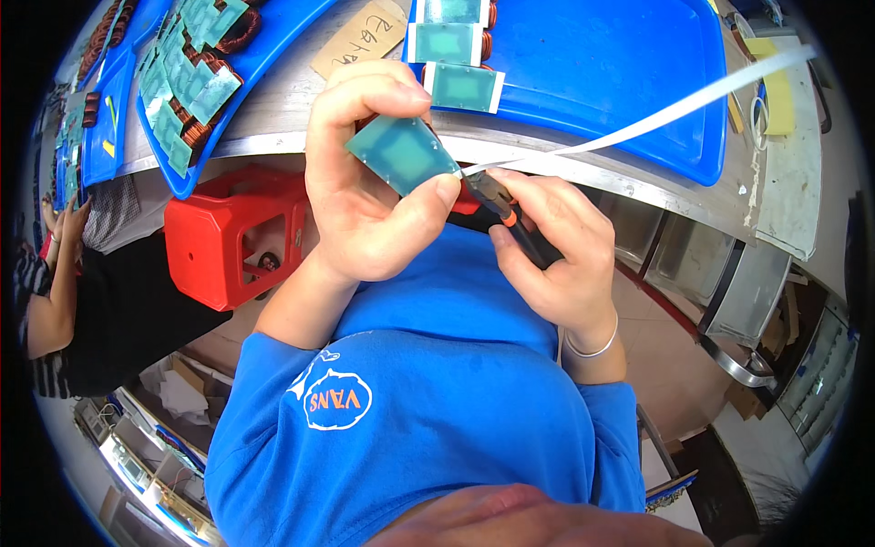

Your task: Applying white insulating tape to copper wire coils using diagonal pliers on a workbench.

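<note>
while the left grip [360, 205] pinches a green board [401, 157], corner pointing rightward, long axis unclear, right grip [570, 246] clamps pliers [508, 217].

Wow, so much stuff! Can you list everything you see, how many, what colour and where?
held board: one, green, centre
pliers: one, black and orange, right of that board
strip: one, white, from the board's corner to upper right
trays: at least three, blue, top right and left
other boards: many, overlapping, green, in trays
coils: several, copper, by boards
cardboard: one, brown, between trays
table: one, pale, under trays
stool: one, red, left
other person: one, striped sleeve, far left
shirt: one, blue, on the wearer
left hand: one, bare, gripping the held board
right hand: one, bare, gripping the pliers
</note>
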The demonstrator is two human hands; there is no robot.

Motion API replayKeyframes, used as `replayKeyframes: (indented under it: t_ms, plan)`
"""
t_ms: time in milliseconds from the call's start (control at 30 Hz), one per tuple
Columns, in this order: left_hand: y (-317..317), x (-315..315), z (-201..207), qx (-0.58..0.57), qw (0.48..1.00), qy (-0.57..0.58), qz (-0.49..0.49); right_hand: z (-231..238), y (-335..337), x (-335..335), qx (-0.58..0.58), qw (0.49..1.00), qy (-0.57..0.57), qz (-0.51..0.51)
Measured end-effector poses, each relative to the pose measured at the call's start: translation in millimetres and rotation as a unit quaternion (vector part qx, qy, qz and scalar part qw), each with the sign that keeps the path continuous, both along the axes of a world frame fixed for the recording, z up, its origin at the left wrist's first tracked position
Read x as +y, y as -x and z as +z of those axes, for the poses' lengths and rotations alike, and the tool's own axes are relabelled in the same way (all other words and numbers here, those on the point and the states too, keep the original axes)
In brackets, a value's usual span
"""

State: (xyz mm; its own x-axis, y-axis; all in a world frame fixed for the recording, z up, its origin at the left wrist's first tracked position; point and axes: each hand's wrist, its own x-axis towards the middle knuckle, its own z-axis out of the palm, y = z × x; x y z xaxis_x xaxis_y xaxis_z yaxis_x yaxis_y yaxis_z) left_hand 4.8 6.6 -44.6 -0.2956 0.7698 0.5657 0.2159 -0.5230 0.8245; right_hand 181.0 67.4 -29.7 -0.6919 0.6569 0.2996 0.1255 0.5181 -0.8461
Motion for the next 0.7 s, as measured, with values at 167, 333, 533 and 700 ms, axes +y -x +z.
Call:
replayKeyframes:
  t_ms: [167,333,533,700]
  plan:
    - [4.5,-0.9,-1.7,0.031,1.0,0.001,-0.001,2.8,-2.5,0.6,-0.027,1.0,-0.01,0.003]
    - [-2.5,-1.6,0.1,-0.039,0.999,0.018,-0.013,7.3,-5.3,1.8,-0.051,0.999,-0.006,0.013]
    - [-4.1,-1.3,16.2,-0.226,0.967,0.105,-0.055,15.3,-12.5,7.1,-0.044,0.995,0.09,0.013]
    - [-4.5,-0.6,14.7,-0.044,0.985,0.144,-0.08,14.3,-6.9,7.2,-0.074,0.995,0.018,0.063]
